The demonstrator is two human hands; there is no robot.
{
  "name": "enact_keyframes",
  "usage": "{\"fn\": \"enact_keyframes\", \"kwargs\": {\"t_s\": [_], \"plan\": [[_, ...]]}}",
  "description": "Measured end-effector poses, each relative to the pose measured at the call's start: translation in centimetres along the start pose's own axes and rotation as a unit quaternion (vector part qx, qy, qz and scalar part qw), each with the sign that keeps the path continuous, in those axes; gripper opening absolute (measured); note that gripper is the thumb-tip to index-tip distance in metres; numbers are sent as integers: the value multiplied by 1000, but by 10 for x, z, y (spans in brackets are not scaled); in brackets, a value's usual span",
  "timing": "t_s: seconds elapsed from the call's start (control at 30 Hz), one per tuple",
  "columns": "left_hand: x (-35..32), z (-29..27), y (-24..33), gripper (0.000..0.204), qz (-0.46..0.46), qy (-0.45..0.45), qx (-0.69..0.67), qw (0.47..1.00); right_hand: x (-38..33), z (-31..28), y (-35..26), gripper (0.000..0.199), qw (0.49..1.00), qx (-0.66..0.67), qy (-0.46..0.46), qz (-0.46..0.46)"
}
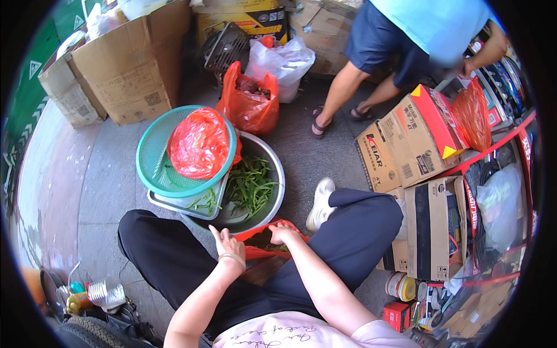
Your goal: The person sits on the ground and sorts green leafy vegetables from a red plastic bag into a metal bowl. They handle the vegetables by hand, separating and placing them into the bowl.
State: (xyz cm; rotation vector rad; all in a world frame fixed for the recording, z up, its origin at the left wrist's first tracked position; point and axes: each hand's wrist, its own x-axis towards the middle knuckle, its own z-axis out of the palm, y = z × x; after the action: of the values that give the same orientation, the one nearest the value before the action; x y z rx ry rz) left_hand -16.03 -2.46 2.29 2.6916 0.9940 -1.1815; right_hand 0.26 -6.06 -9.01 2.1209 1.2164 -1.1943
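Note:
Between my knees sits a red plastic bag (250,252) with dark and green contents. My left hand (230,245) is above its left edge, with index finger and another finger stretched out and apart; nothing shows in it. My right hand (283,233) is over the bag's mouth, fingers closed; what they hold is too small to make out. Just beyond, a metal basin (281,188) holds leafy green stems (253,187). A white tray (174,200) with a few green pieces rests at the basin's left side. Over it is a green plastic colander (147,152) with a crumpled red bag (198,145).
Behind the basin stand a filled red bag (250,107) and a white bag (284,64). Cardboard boxes (125,78) are at far left; more boxes (400,139) line the right. Another person (371,52) stands at the back right. A tyre (87,332) is at lower left.

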Motion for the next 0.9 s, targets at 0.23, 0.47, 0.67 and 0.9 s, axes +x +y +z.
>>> {"fn": "enact_keyframes", "kwargs": {"t_s": [0.23,0.47,0.67,0.9], "plan": [[29,10,27,20,15,259,-131,957,13,24,12,55,982,-39,187,15],[125,114,75,17,54,32,-284,957,2,12,31,44,934,49,355,-10],[153,230,85,33,-226,22,-190,955,6,2,18,23,950,90,298,-37],[144,183,68,27,-20,-127,-245,961,-2,-3,-4,22,959,46,262,-99]]}}
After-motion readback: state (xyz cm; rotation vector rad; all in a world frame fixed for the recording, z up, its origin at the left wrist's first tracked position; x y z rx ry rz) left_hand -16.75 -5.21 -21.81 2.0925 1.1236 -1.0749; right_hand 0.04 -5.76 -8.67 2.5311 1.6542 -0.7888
